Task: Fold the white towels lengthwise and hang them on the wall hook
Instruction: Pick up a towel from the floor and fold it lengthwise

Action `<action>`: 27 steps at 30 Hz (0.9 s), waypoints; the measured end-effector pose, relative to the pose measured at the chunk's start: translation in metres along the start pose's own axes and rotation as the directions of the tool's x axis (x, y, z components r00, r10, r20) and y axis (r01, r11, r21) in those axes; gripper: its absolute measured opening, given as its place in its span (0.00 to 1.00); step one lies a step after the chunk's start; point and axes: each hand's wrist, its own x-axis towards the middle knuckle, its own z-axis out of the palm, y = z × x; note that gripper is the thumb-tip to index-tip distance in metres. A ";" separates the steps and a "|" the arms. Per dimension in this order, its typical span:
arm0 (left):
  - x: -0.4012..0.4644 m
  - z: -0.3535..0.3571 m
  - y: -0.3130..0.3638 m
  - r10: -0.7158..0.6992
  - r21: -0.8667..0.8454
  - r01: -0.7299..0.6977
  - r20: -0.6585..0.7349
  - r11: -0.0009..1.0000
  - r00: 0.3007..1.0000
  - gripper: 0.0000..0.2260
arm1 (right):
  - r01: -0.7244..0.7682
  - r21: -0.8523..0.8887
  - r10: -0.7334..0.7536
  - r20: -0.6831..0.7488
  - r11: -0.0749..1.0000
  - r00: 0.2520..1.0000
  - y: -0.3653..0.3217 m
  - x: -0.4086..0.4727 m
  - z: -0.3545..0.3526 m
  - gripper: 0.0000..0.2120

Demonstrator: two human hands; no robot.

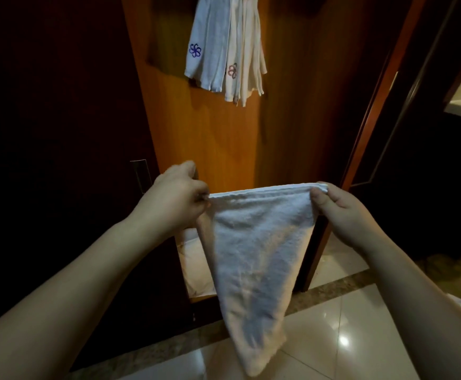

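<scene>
Left hand [174, 198] and right hand [339, 207] each pinch a top corner of the white towel [251, 256]; it hangs between and below them, tapering.

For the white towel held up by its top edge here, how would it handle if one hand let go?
The white towel is probably floppy: it sags to a point below the left hand and right hand. Released, that corner would likely drop. Its terry looks grippy, and it seems light, since a pinch holds it.
</scene>
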 end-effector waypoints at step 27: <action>-0.011 -0.013 0.018 -0.103 -0.902 0.312 0.355 -0.298 0.929 0.13 | 0.105 0.334 0.000 -0.299 0.937 0.954 -0.054 0.006 -0.006 0.19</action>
